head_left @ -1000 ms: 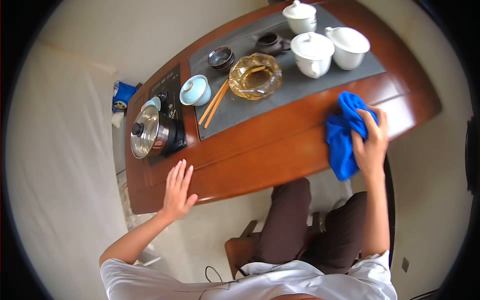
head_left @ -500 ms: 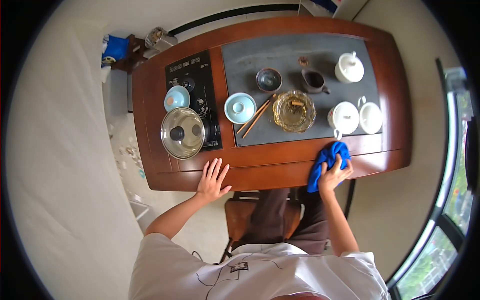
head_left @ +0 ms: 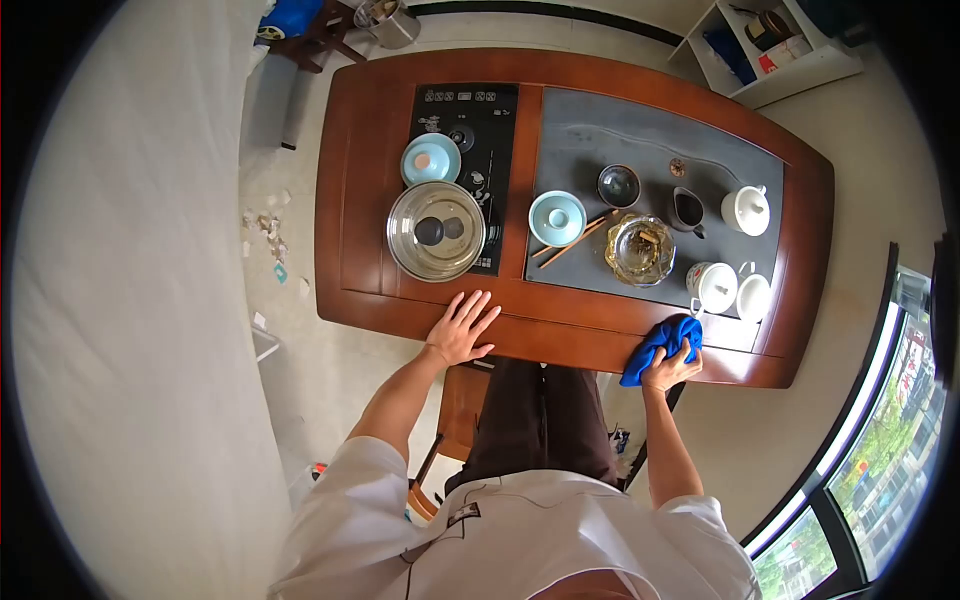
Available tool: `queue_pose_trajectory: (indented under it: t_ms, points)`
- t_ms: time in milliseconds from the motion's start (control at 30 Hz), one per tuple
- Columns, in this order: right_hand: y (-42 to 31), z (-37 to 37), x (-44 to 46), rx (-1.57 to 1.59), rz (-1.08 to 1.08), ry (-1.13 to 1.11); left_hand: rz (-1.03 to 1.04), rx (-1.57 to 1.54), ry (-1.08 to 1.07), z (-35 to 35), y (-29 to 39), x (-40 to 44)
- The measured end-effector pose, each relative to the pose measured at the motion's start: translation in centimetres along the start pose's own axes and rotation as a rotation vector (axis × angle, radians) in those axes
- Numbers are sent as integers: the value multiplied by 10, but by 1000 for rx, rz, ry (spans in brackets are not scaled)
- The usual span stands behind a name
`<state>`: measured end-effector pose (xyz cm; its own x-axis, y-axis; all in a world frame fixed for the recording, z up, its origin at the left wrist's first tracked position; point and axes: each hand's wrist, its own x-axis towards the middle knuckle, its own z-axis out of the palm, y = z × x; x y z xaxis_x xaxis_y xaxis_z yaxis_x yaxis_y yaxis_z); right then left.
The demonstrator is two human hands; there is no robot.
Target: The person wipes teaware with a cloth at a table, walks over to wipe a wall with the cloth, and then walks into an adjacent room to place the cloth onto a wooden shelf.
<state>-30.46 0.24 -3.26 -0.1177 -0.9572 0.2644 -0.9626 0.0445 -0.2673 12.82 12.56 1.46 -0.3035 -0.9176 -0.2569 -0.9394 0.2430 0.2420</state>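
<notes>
On the near edge of the wooden tea table (head_left: 570, 345), my left hand (head_left: 461, 328) lies flat with its fingers spread, holding nothing. Just beyond it stands a glass-lidded pot (head_left: 408, 238) on the black cooktop (head_left: 498, 150). My right hand (head_left: 671, 371) is closed on a crumpled blue cloth (head_left: 655, 348), which rests on the table's front rim at the right. Past the cloth, on the grey slab, stand a white lidded cup (head_left: 714, 287) and a second white cup (head_left: 753, 298).
A glass ashtray (head_left: 640, 250), wooden chopsticks (head_left: 577, 238), a pale blue lidded bowl (head_left: 557, 219), a dark bowl (head_left: 618, 186), a dark pitcher (head_left: 687, 208) and another white lidded cup (head_left: 746, 210) stand on the slab. A light blue bowl (head_left: 430, 158) touches the pot. A chair (head_left: 467, 405) is below.
The view has shifted and turned, so the table appears further right and tilted. My right hand still grips the cloth on the rim, and my left hand still lies flat on the table edge.
</notes>
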Motion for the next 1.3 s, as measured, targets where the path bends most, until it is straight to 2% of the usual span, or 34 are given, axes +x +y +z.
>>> queue_pose_trajectory:
  t_ms: [100,167,233,267,300,367,467,533,567,633,667,700,800,833,933,967,1033,1133,1233,1300]
  points:
    - [-4,-3,1,-22,42,-51,-11,-38,-13,-11,4,4]
    - [-3,-10,3,-30,50,-66,-64,51,-23,-17,17,1]
    - [-4,-3,5,-17,34,-32,-182,174,-65,-24,39,2]
    - [1,2,3,-58,18,-24,-282,128,-96,-32,55,6]
    - [-3,-4,3,-126,73,-110,-375,88,-127,-41,69,12]
    - [-11,-15,7,-221,167,-306,-535,-118,-32,-33,97,11]
    - [-28,-34,20,-258,311,-424,-689,-648,437,-28,124,-6]
    - [-35,-29,29,-275,399,-471,-730,-586,449,-33,132,-46]
    - [-32,-21,31,-284,439,-502,-935,-587,118,-39,134,-70]
    - [-47,-24,43,-287,570,-574,-1144,-502,111,-36,139,-129]
    - [-43,-19,43,-309,527,-606,-1208,-628,140,-109,149,-147]
    - [-34,-9,39,-334,452,-606,-1368,-641,456,-48,146,-191]
    - [-36,-6,26,-349,111,-748,-1705,-718,610,-37,158,-267]
    - [-72,-39,30,-391,63,-735,-1835,-737,656,-31,162,-287]
    - [-99,-60,23,-383,-23,-764,-1923,-888,839,10,172,-325]
    - [-102,-61,21,-372,-35,-772,-1926,-933,830,18,173,-331]
    - [-109,-57,19,-347,-46,-790,-1913,-1033,801,32,169,-337]
    - [-121,-49,16,-295,-39,-806,-1954,-1386,705,50,147,-341]
    - [-151,-38,3,-232,-21,-832,-1963,-1635,494,75,103,-362]
    - [-180,-30,-8,-182,-20,-855,-1866,-1659,523,81,68,-384]
